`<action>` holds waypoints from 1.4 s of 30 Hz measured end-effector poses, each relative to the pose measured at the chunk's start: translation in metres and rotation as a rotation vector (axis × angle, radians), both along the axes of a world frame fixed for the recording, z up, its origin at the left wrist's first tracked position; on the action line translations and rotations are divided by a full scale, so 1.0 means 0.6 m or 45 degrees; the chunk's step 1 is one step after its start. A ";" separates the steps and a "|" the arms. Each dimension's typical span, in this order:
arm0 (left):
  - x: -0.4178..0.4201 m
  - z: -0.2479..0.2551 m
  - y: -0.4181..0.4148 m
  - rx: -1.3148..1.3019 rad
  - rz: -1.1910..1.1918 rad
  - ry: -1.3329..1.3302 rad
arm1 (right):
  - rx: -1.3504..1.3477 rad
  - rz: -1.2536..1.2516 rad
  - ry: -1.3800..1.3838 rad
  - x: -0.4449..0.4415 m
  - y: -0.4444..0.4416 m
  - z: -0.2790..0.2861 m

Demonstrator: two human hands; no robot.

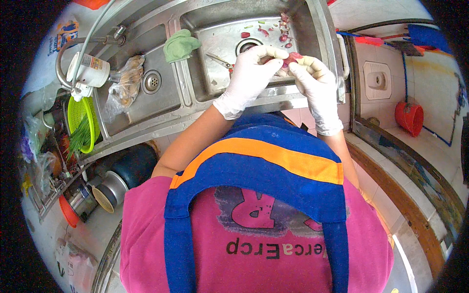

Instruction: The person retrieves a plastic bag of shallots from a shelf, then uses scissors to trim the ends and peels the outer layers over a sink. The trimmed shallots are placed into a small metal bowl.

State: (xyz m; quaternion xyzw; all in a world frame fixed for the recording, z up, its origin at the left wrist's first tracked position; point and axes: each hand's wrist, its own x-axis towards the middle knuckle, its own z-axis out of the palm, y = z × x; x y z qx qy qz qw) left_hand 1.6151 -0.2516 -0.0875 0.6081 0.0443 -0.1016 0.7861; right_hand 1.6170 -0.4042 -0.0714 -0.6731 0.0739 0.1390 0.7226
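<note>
In white gloves, both hands meet over the right sink basin. My left hand pinches one side of a reddish-purple shallot or small red onion. The fingertips of my right hand grip its other side. Part of the bulb is hidden by the fingers. On the basin floor, a pair of scissors lies left of my left hand, with red on its handles. Small red bulbs and purple skin scraps are scattered beyond my hands. The drain is partly covered by my left hand.
A green cloth drapes over the basin divider. The left basin holds a clear plastic bag with brownish contents beside its drain. Further left are a faucet, a white container and a green basket with green stalks.
</note>
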 end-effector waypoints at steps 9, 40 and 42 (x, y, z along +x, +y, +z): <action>0.014 -0.030 0.011 -0.324 0.076 0.198 | -0.104 0.029 -0.008 0.004 -0.010 -0.009; 0.010 -0.008 0.030 0.133 -0.337 0.045 | 0.400 -0.091 0.002 0.000 -0.006 -0.013; 0.010 0.002 0.019 0.466 -0.284 -0.184 | 0.344 -0.060 0.001 0.000 -0.010 -0.011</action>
